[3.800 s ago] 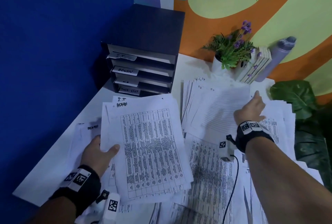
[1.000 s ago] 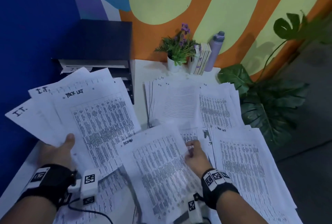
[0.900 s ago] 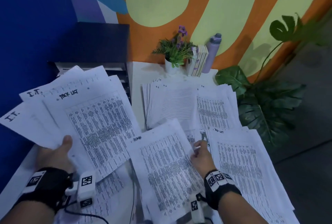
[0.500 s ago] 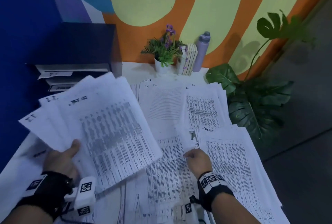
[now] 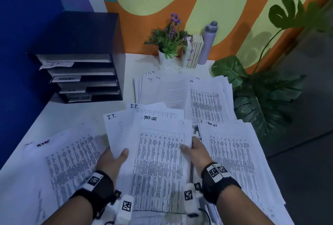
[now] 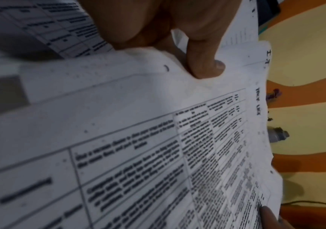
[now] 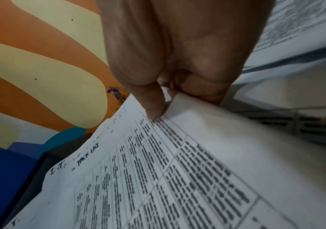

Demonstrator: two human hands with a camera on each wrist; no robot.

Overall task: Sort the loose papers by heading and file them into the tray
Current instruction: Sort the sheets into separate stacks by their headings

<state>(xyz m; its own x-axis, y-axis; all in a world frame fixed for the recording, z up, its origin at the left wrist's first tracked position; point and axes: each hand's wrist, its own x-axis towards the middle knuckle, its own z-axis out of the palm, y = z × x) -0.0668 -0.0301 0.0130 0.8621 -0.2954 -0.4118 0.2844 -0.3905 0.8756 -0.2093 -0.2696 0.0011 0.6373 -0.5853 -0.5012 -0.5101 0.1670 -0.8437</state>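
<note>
A fanned bundle of papers (image 5: 158, 152) is held over the table between both hands; its top sheet is headed "Task List" and sheets behind it read "I.T.". My left hand (image 5: 113, 158) grips the bundle's left edge, thumb on top (image 6: 207, 68). My right hand (image 5: 194, 150) pinches the right edge, thumb on the printed table (image 7: 154, 106). The dark filing tray (image 5: 81, 73) with labelled slots stands at the back left, apart from both hands. Loose papers lie around: an "Admin" sheet (image 5: 68, 156) at left, a "Task List" pile (image 5: 232, 154) at right, "I.T." sheets (image 5: 169, 91) further back.
A small potted plant (image 5: 169, 44), a few books (image 5: 195, 51) and a purple bottle (image 5: 209, 42) stand by the back wall. A large leafy plant (image 5: 261, 98) is off the table's right edge. A blue wall closes the left side.
My left hand has brought the bundle from the left to the middle. My right hand has left the sheets on the table and taken hold of the bundle's right edge.
</note>
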